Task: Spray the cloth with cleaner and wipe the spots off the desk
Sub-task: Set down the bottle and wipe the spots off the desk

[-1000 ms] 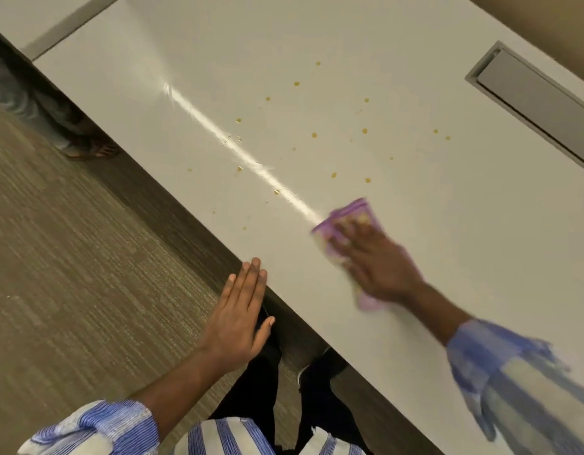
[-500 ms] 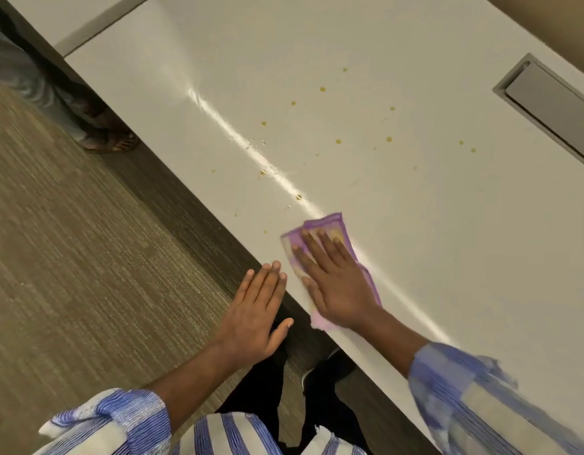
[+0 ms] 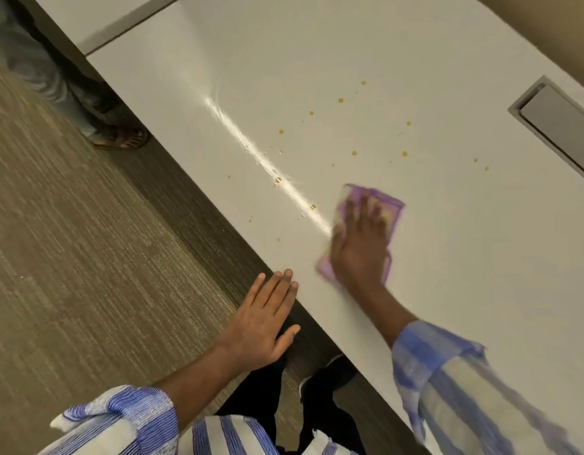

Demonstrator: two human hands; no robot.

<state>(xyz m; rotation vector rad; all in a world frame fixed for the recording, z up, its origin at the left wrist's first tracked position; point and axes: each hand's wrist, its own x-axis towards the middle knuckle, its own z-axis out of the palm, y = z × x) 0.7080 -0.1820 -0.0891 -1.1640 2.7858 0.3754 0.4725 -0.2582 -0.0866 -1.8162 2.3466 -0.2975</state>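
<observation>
While the right hand presses spread fingers on the cloth, left hand fingers hover together, flat.

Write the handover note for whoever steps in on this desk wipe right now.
Right hand: flat, pressing the purple cloth onto the white desk.
Left hand: open and empty, fingertips at the desk's front edge.
Spray bottle: not in view.
Done: the patch of desk near the cloth shows no spots.
Left: yellow-brown spots scattered beyond the cloth, some near the front edge and two toward the grey cable hatch. Wipe them all.
</observation>
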